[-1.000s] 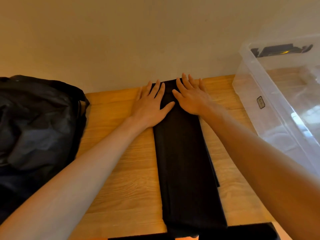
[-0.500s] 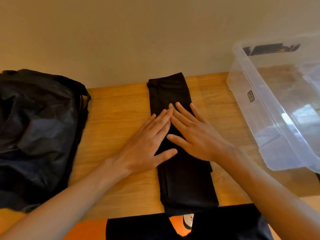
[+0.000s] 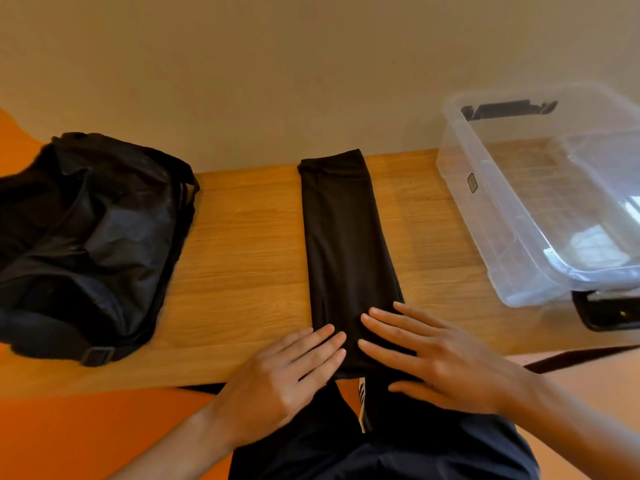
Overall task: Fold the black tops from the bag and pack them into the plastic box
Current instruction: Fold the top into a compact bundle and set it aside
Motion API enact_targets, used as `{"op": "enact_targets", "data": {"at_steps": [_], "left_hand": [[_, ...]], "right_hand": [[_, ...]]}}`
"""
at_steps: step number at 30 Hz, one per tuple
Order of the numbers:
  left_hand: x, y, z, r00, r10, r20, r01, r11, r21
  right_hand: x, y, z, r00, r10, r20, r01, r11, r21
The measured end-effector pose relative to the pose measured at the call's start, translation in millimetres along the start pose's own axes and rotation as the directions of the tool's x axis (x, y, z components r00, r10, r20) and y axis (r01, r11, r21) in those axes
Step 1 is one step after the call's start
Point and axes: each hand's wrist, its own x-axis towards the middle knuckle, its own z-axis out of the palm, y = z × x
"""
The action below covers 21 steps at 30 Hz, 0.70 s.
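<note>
A black top, folded into a long narrow strip, lies on the wooden table and runs from the wall to the front edge. My left hand lies flat with straight fingers on the strip's near left corner. My right hand presses flat on the near right end. A black bag slumps at the table's left end. The clear plastic box stands at the right, with nothing black inside it.
The beige wall rises right behind the table. A dark object sticks out from under the box's near corner. My dark trousers show below the table's front edge.
Both flat hands have slid along the folded top from its far end by the wall to its near end at the table's edge.
</note>
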Motion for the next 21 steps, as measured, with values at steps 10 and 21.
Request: {"op": "enact_targets", "data": {"at_steps": [10, 21], "left_hand": [[8, 9, 1, 0.983, -0.004, -0.181, 0.013, 0.999, 0.046], [9, 7, 0, 0.996, -0.062, -0.057, 0.059, 0.997, -0.053]], "right_hand": [[-11, -9, 10, 0.937, 0.018, -0.348, 0.048, 0.983, 0.180], [-13, -18, 5, 0.913, 0.111, -0.392, -0.025, 0.975, 0.219]]}}
